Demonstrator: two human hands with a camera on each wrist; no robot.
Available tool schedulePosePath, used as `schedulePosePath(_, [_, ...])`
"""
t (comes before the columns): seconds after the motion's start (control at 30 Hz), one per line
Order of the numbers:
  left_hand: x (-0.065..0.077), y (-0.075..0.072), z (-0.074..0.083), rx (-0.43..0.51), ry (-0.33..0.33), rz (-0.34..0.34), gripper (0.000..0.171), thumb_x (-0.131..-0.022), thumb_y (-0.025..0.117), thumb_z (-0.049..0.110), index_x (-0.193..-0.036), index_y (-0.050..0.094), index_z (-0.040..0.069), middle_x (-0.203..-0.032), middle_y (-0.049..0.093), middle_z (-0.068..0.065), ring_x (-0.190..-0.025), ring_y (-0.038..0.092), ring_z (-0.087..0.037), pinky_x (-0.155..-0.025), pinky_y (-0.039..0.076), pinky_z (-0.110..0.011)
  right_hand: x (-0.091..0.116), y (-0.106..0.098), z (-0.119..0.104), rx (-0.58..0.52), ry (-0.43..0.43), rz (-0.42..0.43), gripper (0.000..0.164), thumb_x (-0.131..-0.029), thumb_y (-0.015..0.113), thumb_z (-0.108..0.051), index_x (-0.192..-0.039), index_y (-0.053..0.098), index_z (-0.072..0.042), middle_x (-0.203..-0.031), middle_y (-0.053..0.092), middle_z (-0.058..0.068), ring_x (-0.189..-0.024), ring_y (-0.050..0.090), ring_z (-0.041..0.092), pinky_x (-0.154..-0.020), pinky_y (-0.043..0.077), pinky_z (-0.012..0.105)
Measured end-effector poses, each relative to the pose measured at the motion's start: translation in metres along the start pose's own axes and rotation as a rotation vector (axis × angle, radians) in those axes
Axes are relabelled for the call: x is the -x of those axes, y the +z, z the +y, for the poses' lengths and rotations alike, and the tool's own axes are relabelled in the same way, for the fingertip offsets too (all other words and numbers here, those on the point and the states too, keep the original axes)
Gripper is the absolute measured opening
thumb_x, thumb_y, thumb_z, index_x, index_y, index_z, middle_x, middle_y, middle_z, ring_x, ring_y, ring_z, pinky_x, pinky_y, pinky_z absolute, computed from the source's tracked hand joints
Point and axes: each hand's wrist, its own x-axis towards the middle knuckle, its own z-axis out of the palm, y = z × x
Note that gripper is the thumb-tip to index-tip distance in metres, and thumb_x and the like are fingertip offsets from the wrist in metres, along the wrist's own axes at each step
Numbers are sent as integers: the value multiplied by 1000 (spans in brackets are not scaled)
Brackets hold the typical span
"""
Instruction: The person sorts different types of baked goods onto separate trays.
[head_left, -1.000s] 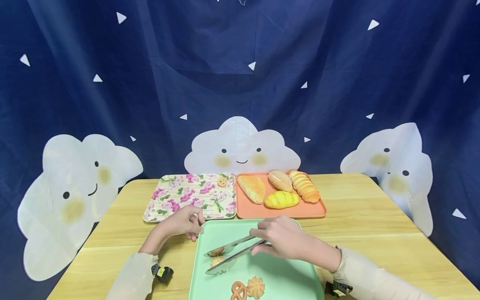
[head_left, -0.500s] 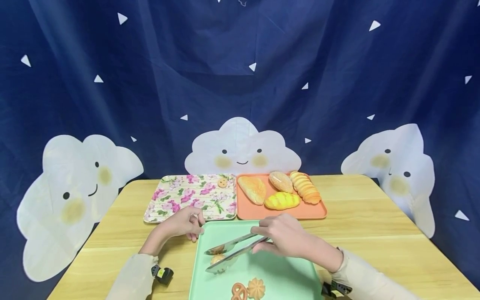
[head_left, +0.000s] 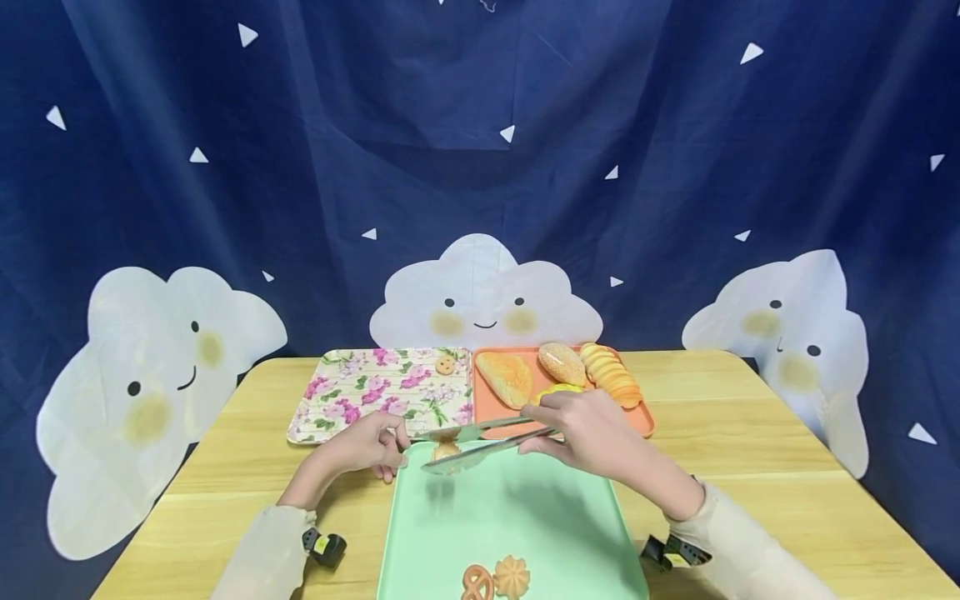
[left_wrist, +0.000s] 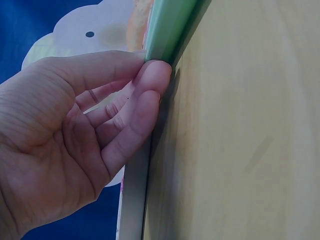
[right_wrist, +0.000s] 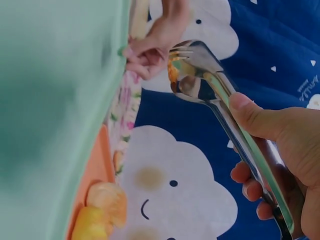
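My right hand (head_left: pixel 592 429) grips metal tongs (head_left: pixel 487 451), with a small light-brown cookie (head_left: pixel 446 451) held between their tips above the far left part of the green tray (head_left: pixel 525 533). The tongs' ends also show in the right wrist view, where the cookie is partly covered by the metal. With thumb and fingertips, my left hand (left_wrist: pixel 75 120) pinches the green tray's far left corner. A pretzel-shaped cookie (head_left: pixel 477 582) and a flower-shaped cookie (head_left: pixel 512 577) lie near the tray's front.
Behind stands a floral tray (head_left: pixel 352 387) bearing a small round cookie (head_left: pixel 445 364). Beside it, an orange tray (head_left: pixel 633 423) holds a triangular bread (head_left: pixel 505 379), a sesame bun (head_left: pixel 561 363), a striped roll (head_left: pixel 610 375) and a yellow bread (head_left: pixel 558 389) partly behind my right hand.
My right hand has raised the tongs and cookie off the green tray and moved them away from me, toward the tray's far edge. The left hand has stayed put.
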Motion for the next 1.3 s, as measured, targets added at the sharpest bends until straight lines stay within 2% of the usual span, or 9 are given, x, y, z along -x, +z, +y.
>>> schedulePosePath(0.2, [0,0,0,-4,12,-6,16,-87,71,0,-94,59,-7,-67,68,-8,-57,68,-20,-54,57,-30,-11,1,11,71,79,22,57,-99,42,-64,-85,70,-17,-59,41,-7,-48,29,3,-46,9,15])
schedulePosePath(0.33, [1,0,-1,-4,15,-7,16,-87,72,1,-94,59,-7,-67,68,-8,-57,68,-20,-54,58,-31,-23,8,17,93,152,20,61,-97,38,-67,-84,70,-17,-60,39,-6,-50,27,6,-46,9,18])
schedulePosePath(0.43, [1,-1,-1,1,11,-7,16,-88,72,1,-94,60,-6,-67,68,-8,-57,68,-19,-54,58,-31,-33,15,20,96,193,10,62,-96,36,-68,-81,68,-17,-59,40,-5,-49,33,9,-45,12,20])
schedulePosePath(0.47, [1,0,-2,4,9,-7,15,-88,72,1,-94,60,-6,-66,68,-8,-57,68,-19,-54,58,-31,-37,18,21,94,207,3,62,-95,36,-68,-82,69,-17,-58,42,-5,-48,37,10,-44,13,20])
schedulePosePath(0.73, [1,-2,1,41,21,-20,17,-87,73,0,-94,59,-7,-66,68,-12,-56,67,-18,-53,57,-30,-63,55,29,89,311,-35,36,-84,76,-51,-85,69,-16,-65,59,-1,-52,54,16,-42,24,26])
schedulePosePath(0.87, [0,-2,1,39,18,-18,18,-87,73,1,-95,60,-7,-66,68,-11,-56,67,-17,-54,57,-31,-72,74,33,60,360,-49,35,-83,79,-48,-84,69,-14,-64,59,1,-52,54,18,-41,31,30])
schedulePosePath(0.97, [-1,-1,1,41,13,-15,18,-86,74,1,-95,60,-7,-66,68,-10,-56,67,-17,-54,58,-32,-76,89,35,42,399,-70,35,-82,81,-45,-80,67,-13,-62,56,3,-50,47,17,-40,29,31])
schedulePosePath(1.1, [-2,-2,0,50,14,-15,18,-85,74,0,-94,60,-7,-68,69,-11,-57,68,-18,-55,58,-33,-80,107,37,30,456,-147,38,-86,78,-46,-75,61,-13,-63,55,3,-51,41,15,-43,25,28])
schedulePosePath(1.3, [-1,-2,-2,59,18,-14,19,-85,74,-2,-95,60,-9,-67,70,-14,-57,69,-19,-55,59,-34,-83,123,35,3,520,-271,39,-90,74,-47,-74,55,-16,-65,54,0,-54,44,13,-46,29,26])
